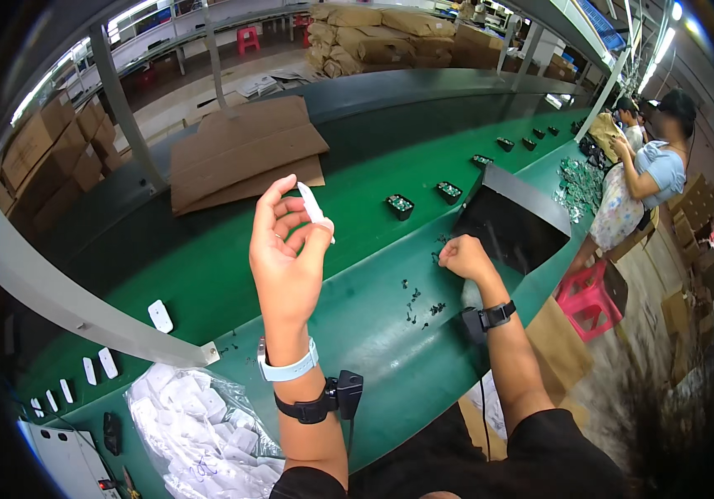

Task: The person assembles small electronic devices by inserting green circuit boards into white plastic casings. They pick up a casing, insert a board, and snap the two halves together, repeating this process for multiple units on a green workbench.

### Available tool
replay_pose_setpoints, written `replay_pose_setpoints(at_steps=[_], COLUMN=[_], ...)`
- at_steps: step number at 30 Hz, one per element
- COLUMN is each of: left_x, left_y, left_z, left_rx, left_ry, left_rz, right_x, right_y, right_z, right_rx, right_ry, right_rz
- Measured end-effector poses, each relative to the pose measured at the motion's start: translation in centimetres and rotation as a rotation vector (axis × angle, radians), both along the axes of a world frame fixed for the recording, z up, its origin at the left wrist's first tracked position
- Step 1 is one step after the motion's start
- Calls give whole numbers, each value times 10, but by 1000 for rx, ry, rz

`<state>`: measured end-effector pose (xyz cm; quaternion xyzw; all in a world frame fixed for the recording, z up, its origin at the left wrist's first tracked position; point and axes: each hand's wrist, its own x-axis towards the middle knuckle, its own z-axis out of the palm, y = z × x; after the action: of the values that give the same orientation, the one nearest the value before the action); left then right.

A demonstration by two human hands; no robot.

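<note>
My left hand [289, 259] is raised over the green bench, its thumb and fingers pinching a white plastic cover [310, 202], seen nearly edge-on. Lower and to the right, my right hand [468, 259] has its fingertips pressed together at the bench top, just left of a black open-sided bin [516, 218]. Whatever those fingertips hold, if anything, is too small to make out. Tiny black parts [437, 308] lie scattered on the bench near that hand. A clear plastic bag [207, 432] full of white covers lies left of my left forearm.
On the green conveyor [348, 229] beyond stand black open cases [400, 206] with circuit boards; white covers [160, 316] lie at its left. Flat cardboard [249, 150] rests across it. A grey post [91, 283] rises at left. A co-worker [660, 158] stands at right beside piled green boards [580, 190].
</note>
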<state>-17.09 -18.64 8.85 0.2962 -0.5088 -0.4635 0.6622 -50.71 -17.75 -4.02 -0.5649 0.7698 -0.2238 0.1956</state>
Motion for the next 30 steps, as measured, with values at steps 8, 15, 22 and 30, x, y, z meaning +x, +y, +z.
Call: replay_pose_setpoints(at_steps=[8,15,22,30], left_x=[8,10,14,5], left_y=[1,3,-4,-10], left_z=[3,8,-3,-15], left_rx=[40,149,120,105], left_ry=[112,216,415,434], left_rz=[-154,-363,-468,-614], right_x=[22,130,153,145], right_y=[10,9,-3,-2], right_z=[55,153,147,152], right_rx=[-269,-538,-724,-801], right_ry=[-330,-943,-1084,-896], right_rz=[156,562,755,726])
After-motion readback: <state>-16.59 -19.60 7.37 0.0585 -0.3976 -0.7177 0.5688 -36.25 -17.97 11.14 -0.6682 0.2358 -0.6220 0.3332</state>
